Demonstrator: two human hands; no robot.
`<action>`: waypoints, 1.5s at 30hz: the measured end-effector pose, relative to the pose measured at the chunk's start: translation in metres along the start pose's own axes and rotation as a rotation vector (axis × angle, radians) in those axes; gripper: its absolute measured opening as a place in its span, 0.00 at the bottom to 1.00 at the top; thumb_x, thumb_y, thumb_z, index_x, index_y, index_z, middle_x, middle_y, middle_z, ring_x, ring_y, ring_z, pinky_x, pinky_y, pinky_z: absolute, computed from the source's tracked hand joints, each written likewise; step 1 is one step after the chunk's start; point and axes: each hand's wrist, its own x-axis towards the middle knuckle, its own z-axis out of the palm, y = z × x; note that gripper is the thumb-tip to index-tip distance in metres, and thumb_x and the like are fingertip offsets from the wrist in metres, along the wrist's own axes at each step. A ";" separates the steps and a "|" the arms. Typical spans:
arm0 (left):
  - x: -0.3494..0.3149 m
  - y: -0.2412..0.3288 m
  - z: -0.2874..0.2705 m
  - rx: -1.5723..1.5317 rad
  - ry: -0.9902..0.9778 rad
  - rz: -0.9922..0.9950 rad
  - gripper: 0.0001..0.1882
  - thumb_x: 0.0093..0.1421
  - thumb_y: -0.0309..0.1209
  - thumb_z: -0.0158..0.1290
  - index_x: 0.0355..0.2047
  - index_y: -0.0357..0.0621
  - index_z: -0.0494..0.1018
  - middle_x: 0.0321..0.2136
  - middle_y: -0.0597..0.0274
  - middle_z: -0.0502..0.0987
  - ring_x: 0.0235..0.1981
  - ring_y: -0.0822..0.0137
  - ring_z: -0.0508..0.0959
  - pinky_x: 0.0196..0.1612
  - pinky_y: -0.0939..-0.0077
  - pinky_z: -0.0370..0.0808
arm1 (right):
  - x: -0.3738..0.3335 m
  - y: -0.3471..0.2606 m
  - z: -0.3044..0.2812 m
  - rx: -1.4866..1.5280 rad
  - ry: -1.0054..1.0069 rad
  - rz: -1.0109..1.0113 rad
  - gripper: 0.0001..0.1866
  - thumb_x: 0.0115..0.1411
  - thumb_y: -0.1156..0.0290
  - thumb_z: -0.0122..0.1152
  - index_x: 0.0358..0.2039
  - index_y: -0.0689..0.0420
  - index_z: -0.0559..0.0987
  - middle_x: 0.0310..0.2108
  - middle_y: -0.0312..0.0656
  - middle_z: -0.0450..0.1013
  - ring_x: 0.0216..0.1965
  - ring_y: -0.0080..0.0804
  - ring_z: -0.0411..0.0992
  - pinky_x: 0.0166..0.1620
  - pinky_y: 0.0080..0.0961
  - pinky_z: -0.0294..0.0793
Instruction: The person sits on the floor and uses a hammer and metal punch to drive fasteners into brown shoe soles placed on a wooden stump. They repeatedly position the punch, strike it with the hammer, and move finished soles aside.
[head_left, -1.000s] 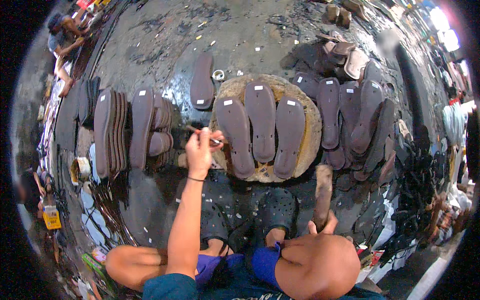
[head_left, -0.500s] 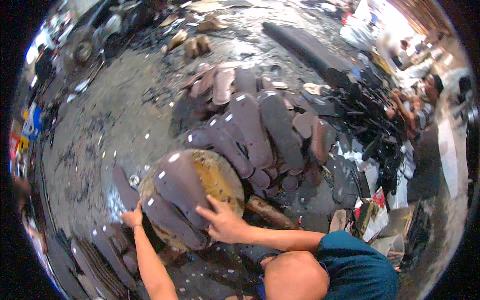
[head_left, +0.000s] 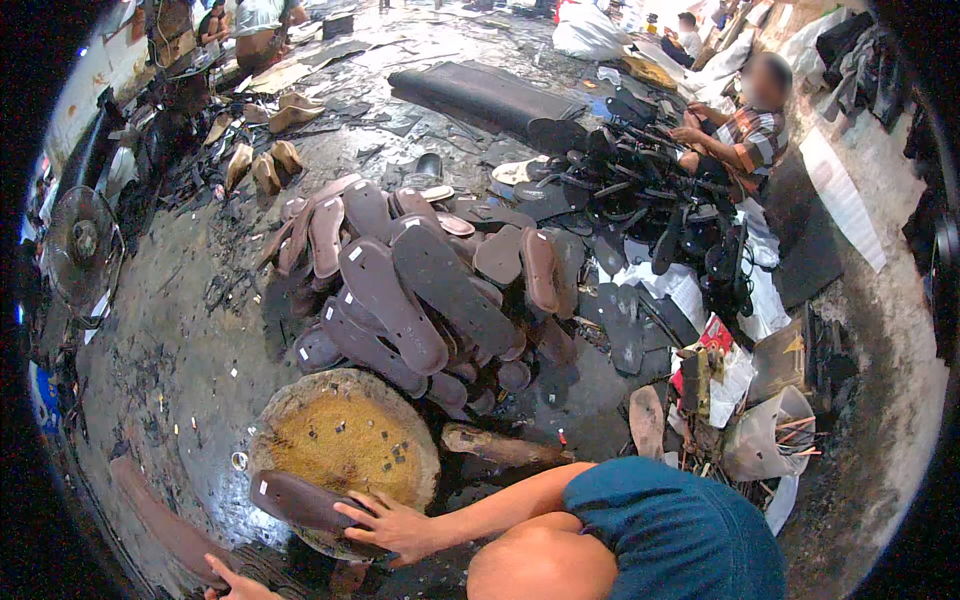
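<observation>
A round chopping block [head_left: 345,435] with a worn yellow top stands low in front of me. On its near-left part lies a dark brown shoe sole [head_left: 300,497] with a small white label. My right hand [head_left: 400,525] rests on the right end of that sole, its fingers spread. At the lower left, my left hand [head_left: 235,582] grips the near end of another brown shoe sole [head_left: 165,515], which is slightly blurred; most of this hand is cut off by the picture's edge. Beyond the block is a heap of brown soles [head_left: 385,300], several with white labels.
A wooden piece [head_left: 505,447] lies right of the block. Dark footwear [head_left: 640,180] is piled near a seated person [head_left: 745,140]. A black roll [head_left: 480,95] lies farther back. A fan [head_left: 85,245] stands left; a whitish bucket [head_left: 765,440] sits right.
My view has shifted, so the block appears lower. Fewer soles lie on it, baring its yellow top. My left hand has moved down and left with a sole; my right hand's fingers have spread.
</observation>
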 end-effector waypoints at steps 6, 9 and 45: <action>0.035 0.034 -0.054 -0.345 -0.079 -0.074 0.22 0.50 0.36 0.72 0.27 0.31 0.72 0.25 0.62 0.66 0.28 0.64 0.70 0.34 0.63 0.70 | 0.016 -0.002 0.016 0.099 0.015 -0.010 0.44 0.43 0.72 0.70 0.63 0.47 0.64 0.73 0.54 0.37 0.65 0.68 0.53 0.62 0.56 0.63; 0.048 0.033 -0.075 -0.612 -0.026 -0.003 0.17 0.52 0.31 0.70 0.32 0.27 0.79 0.23 0.61 0.67 0.28 0.63 0.71 0.36 0.63 0.72 | 0.006 0.005 -0.022 0.354 0.238 -0.026 0.42 0.46 0.72 0.69 0.64 0.50 0.64 0.70 0.59 0.47 0.65 0.63 0.56 0.62 0.48 0.66; -0.101 0.037 -0.049 0.075 -0.669 -0.108 0.26 0.49 0.35 0.67 0.38 0.35 0.63 0.35 0.54 0.67 0.38 0.54 0.70 0.47 0.61 0.69 | -0.012 0.093 -0.081 0.724 0.494 0.421 0.34 0.64 0.71 0.59 0.65 0.67 0.55 0.58 0.61 0.66 0.58 0.46 0.69 0.60 0.36 0.67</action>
